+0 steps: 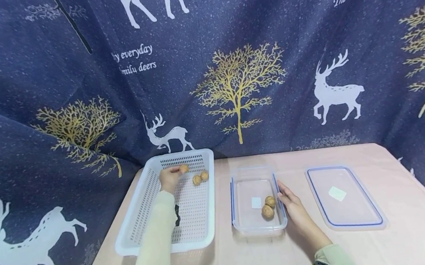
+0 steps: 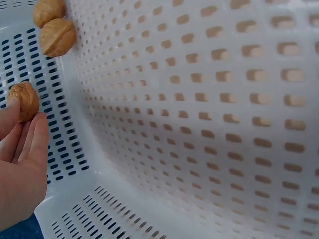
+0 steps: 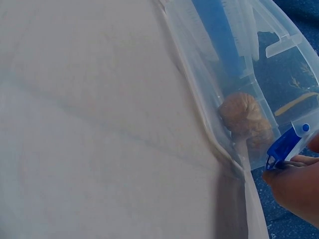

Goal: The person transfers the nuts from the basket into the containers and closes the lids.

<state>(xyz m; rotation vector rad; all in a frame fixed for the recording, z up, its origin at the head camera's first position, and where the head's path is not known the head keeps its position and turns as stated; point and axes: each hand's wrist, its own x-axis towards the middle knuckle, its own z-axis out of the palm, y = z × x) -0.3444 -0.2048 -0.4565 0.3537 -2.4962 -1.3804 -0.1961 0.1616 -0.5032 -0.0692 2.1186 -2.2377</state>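
A walnut [image 1: 184, 168] is pinched between the thumb and fingers of my left hand [image 1: 168, 180], inside the far part of a white perforated basket [image 1: 213, 201]. Two more walnuts [image 2: 56, 36] lie side by side in that basket, close to its right wall. My right hand [image 1: 295, 208] holds the right side of a clear plastic container [image 1: 245, 222], its fingers at the blue-edged latch [image 3: 285, 147]. Inside the container, two walnuts [image 1: 268, 209] touch each other near the right wall. A pale label [image 1: 256, 202] shows on its bottom.
To the right lies a clear lid [image 1: 354, 210] with a blue seal and a pale label, flat on the pink-covered table [image 1: 257, 261]. A dark blue curtain [image 1: 194, 35] with deer and trees hangs behind the table. A black strap [image 1: 176, 215] shows by the left sleeve.
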